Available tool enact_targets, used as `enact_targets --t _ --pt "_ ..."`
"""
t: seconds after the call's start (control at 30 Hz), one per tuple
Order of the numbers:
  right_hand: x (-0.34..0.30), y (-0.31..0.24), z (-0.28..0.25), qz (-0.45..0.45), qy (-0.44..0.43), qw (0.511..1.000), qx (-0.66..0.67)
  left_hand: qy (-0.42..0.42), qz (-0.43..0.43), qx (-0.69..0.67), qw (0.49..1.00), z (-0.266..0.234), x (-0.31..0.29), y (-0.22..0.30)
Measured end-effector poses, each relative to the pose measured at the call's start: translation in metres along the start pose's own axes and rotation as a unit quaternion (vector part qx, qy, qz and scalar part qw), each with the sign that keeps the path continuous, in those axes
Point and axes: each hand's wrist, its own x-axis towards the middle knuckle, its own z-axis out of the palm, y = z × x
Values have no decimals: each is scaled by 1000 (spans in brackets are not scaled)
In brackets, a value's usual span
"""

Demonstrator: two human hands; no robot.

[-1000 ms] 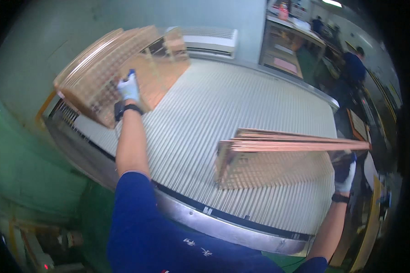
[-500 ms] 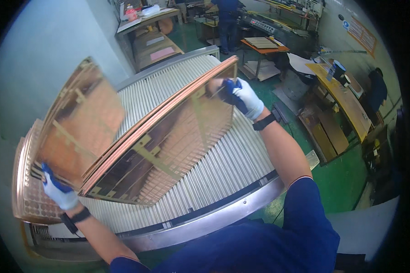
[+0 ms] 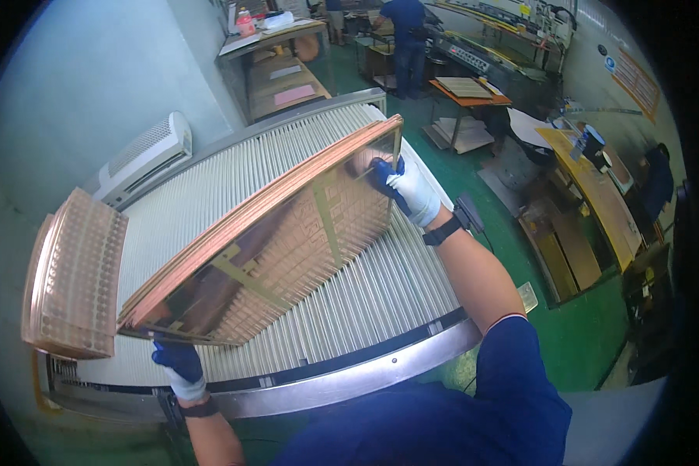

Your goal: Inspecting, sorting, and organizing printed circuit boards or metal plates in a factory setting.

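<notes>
A stack of thin copper-coloured panels (image 3: 318,241), with patterned faces and pale strips, stands tilted on a roller conveyor (image 3: 365,291). My right hand (image 3: 408,190), in a white and blue work glove, grips the stack's right edge near its upper corner. At the lower left corner my left hand (image 3: 180,365), gloved the same way, is closed on the bottom edge; its fingertips are partly hidden. Another stack of copper panels (image 3: 78,276), marked with rows of round shapes, leans at the conveyor's left end, apart from both hands.
A metal rail (image 3: 396,359) borders the conveyor's near side. A white slotted unit (image 3: 151,155) stands along its far left side. Behind is a shelved bench (image 3: 276,35). Across the green floor are an orange-topped table (image 3: 470,92), a yellow-topped bench (image 3: 590,190) and other people (image 3: 406,43).
The separate batch of panels tilted left in my left hand now lies together with the main stack. My left hand has moved right and down to the stack's lower corner.
</notes>
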Motion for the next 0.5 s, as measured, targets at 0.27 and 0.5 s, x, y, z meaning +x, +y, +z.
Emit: enact_targets --t 0.27,0.5 --pt "-3 -9 -5 59 -21 998 27 40 -61 80 994 71 28 1" --pt "-5 -4 -19 22 -91 996 6 7 -13 116 993 56 23 2"
